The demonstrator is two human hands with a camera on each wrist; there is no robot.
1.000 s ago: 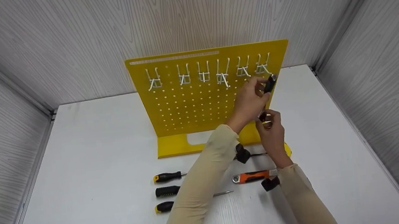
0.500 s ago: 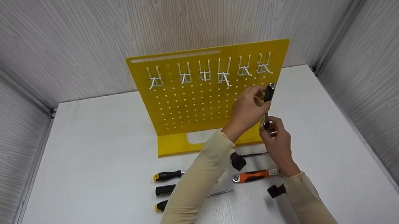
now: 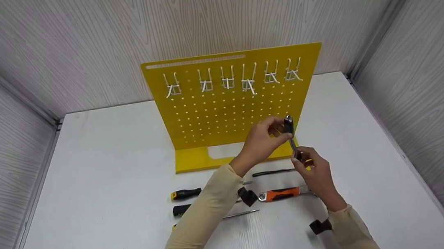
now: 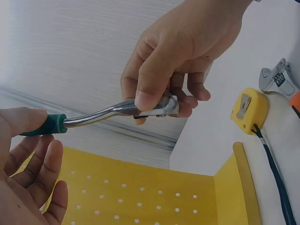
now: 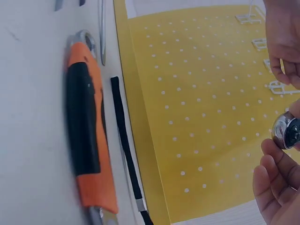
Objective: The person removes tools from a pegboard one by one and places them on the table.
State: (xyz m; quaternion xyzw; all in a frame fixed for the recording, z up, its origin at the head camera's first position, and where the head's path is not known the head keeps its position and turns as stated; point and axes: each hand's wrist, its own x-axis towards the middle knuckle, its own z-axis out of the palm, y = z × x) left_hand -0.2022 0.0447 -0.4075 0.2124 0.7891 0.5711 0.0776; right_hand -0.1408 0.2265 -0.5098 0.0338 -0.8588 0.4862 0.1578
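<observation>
Both hands hold a ratchet wrench [image 4: 93, 116] in front of the right part of the yellow pegboard [image 3: 213, 117]. It has a dark green handle, a bent chrome shaft and a round head. In the head view it stands nearly upright, handle end up. My left hand [image 3: 257, 142] pinches the handle between thumb and fingers. Lower down, my right hand [image 3: 315, 172] pinches the head; in the left wrist view its thumb lies on the chrome. The right wrist view shows part of the round ratchet head at the right edge.
White wire hooks [image 3: 227, 78] line the board's upper part. On the white table lie an orange-and-black adjustable wrench [image 3: 281, 194], a yellow tape measure [image 4: 251, 110] with a dark strap [image 3: 272, 172], and several screwdrivers [image 3: 186, 194], partly behind the left arm.
Both hands have come down and back from the board's right edge, carrying the ratchet wrench between them. The left hand also shifted left. Both hands keep their hold.
</observation>
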